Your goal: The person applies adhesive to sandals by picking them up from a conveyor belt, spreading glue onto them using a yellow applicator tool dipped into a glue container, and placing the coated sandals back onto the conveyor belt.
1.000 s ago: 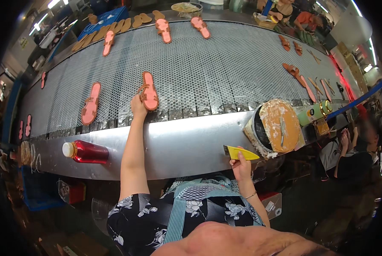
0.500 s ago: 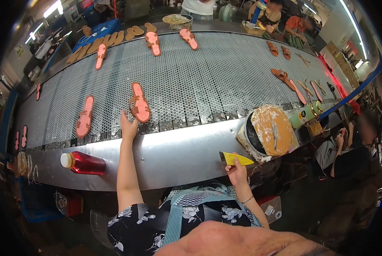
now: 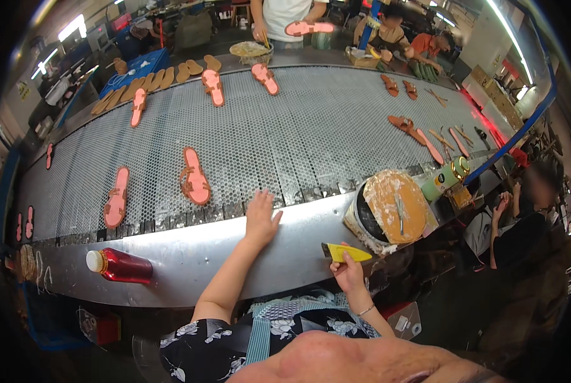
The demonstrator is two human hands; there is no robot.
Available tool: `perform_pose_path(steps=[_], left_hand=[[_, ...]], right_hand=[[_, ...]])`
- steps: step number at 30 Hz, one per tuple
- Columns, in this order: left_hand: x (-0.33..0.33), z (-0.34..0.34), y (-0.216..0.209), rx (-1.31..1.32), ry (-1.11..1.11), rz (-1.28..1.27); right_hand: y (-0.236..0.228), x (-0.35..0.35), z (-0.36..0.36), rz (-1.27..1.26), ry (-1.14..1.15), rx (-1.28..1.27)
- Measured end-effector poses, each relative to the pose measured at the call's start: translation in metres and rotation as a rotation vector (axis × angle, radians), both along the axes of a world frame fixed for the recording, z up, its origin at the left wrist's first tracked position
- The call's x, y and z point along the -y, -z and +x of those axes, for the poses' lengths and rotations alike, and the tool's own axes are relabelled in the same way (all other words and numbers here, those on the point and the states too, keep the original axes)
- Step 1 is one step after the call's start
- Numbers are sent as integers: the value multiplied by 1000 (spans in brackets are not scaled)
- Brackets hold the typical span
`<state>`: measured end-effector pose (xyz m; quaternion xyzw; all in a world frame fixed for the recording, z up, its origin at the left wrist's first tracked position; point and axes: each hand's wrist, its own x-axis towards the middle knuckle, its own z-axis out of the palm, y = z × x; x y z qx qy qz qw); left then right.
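My left hand [image 3: 262, 218] is empty, its fingers spread over the near edge of the mesh conveyor [image 3: 285, 137]. Left of it on the mesh lies a sandal [image 3: 196, 179] with a pink insole and brown straps, apart from my fingers. Another such sandal [image 3: 116, 199] rests farther left. In my right hand [image 3: 349, 274] is a small yellow brush [image 3: 350, 253] with dark bristles, held above the metal ledge [image 3: 190, 255]. A glue-crusted tub [image 3: 357, 220] with a round tan cover [image 3: 408, 214] stands just right of that hand.
A red bottle [image 3: 127, 266] with a white cap lies on the ledge at left. A green flask [image 3: 444, 180] lies beyond the tub. More sandals [image 3: 213, 88] and loose soles [image 3: 164, 78] line the far side, where a person [image 3: 285, 19] holds a sandal.
My left hand has left the nearest sandal and moved right along the belt edge, fingers spreading. My right hand keeps the brush. Across the belt, a person's raised sandal has come into view.
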<state>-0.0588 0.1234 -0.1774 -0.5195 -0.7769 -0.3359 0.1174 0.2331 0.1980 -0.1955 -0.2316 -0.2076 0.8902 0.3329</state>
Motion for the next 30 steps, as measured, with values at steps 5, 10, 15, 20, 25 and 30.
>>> perform_pose_path(steps=[5, 10, 15, 20, 25, 30], left_hand=[[-9, 21, 8, -17, 3, -275], [-7, 21, 13, -34, 52, -177], [-5, 23, 16, -24, 38, -170], [-4, 22, 20, 24, 55, -168], [-5, 25, 24, 6, 32, -103], [-7, 27, 21, -2, 51, -88]], right_hand=[[6, 1, 10, -21, -1, -20], [2, 0, 13, -18, -37, -7], [10, -1, 16, -1, -56, -24], [12, -1, 17, 10, -61, -33], [12, -1, 21, 12, -58, -35], [10, -2, 23, -5, -66, -56]])
